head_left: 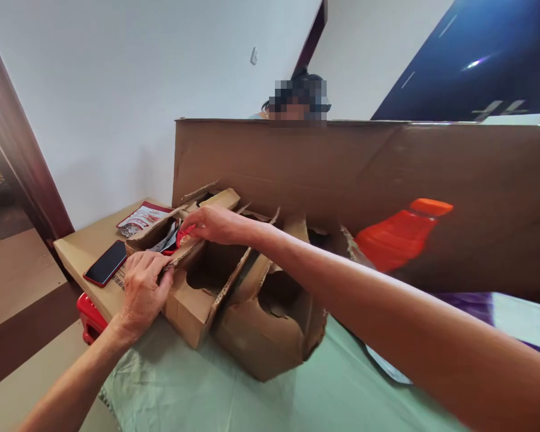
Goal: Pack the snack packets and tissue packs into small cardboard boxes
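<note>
My left hand (144,288) grips the near wall of a narrow open cardboard box (150,240), thumb and fingers closed over its edge. My right hand (213,225) reaches across to the same box with its fingers closed on a red packet (184,235). Its fingertips are partly hidden. A silver-grey packet (165,240) lies inside the box beside the red one. Under my right forearm stand more open cardboard boxes, one with a cut-out front (193,303) and another (261,336) to its right.
A phone (105,264) and a red-and-silver pouch (144,217) lie at left on a cardboard surface (81,249). A tall cardboard panel (270,156) stands behind; an orange bottle shape (398,240) shows before it. Green cloth (198,390) covers the front. A person (299,96) is beyond.
</note>
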### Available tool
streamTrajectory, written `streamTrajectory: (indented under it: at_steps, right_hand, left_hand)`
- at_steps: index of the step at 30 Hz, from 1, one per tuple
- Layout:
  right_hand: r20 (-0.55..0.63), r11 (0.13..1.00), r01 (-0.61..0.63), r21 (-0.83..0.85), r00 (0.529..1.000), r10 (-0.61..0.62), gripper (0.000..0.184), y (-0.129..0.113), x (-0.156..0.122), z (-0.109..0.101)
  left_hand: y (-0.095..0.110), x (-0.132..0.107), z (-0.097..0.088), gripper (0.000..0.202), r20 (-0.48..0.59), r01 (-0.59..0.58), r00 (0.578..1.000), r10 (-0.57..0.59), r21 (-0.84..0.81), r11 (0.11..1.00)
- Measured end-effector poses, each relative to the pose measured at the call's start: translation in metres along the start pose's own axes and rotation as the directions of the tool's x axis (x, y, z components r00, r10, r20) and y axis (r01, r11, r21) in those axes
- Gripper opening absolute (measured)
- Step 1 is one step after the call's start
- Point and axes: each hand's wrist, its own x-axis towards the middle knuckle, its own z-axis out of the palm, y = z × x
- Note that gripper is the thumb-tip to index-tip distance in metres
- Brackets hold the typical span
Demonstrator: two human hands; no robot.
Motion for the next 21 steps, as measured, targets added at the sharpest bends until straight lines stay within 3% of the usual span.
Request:
streamTrajectory:
  at_steps: [2, 6, 12, 17, 21]
  right_hand:
    - [0.118, 0.998, 0.009, -0.055, 0.993, -0.003, 0.037, 0.0, 0.018, 0.008]
    - [0.227, 0.983, 0.05, -0.177, 0.974, -0.008, 0.061, -0.005, 0.042, 0.02]
    - [0.524, 0.964, 0.194, -0.18, 0.849, -0.073, 0.056, -0.013, 0.06, 0.018]
    - [0.565, 0.965, 0.215, -0.153, 0.82, -0.093, 0.05, -0.018, 0.062, 0.025]
    - [0.535, 0.975, 0.216, 0.053, 0.818, -0.21, 0.052, -0.015, 0.06, 0.03]
  left_hand:
    - [0.0, -0.004, 0.003, 0.012, -0.037, 0.0, 0.999, 0.0, -0.007, 1.0]
    - [0.001, -0.011, 0.008, 0.011, -0.078, -0.008, 0.997, 0.006, -0.021, 1.0]
    - [0.0, -0.016, 0.016, 0.013, -0.126, -0.006, 0.992, -0.004, -0.082, 0.997]
    - [-0.001, -0.017, 0.019, 0.014, -0.139, -0.005, 0.99, -0.007, -0.081, 0.997]
    - [0.0, -0.018, 0.02, 0.014, -0.129, -0.003, 0.992, -0.006, -0.073, 0.997]
